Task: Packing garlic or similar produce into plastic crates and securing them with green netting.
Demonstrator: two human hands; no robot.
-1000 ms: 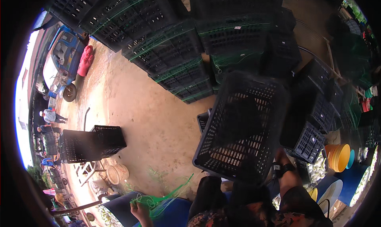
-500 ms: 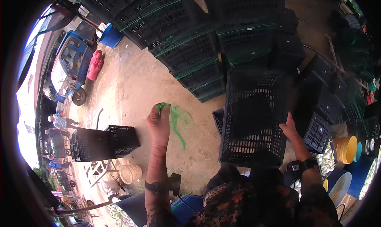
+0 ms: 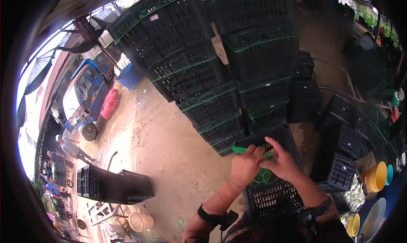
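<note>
Gripping green netting (image 3: 239, 149) in the left fingers (image 3: 252, 152), above a black crate (image 3: 275, 197); holding the right hand (image 3: 285, 164) close to the left, with one finger raised; cannot tell whether also pinching netting there.

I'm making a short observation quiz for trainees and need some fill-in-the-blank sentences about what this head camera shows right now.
1. The netting at the left hand and right hand is coloured ____.
2. The slatted crate below the hands is coloured ____.
3. The blue vehicle stands toward the picture's ____ edge.
4. The teal container stands toward the picture's ____ edge.

Missing words: green; black; left; right.
</note>
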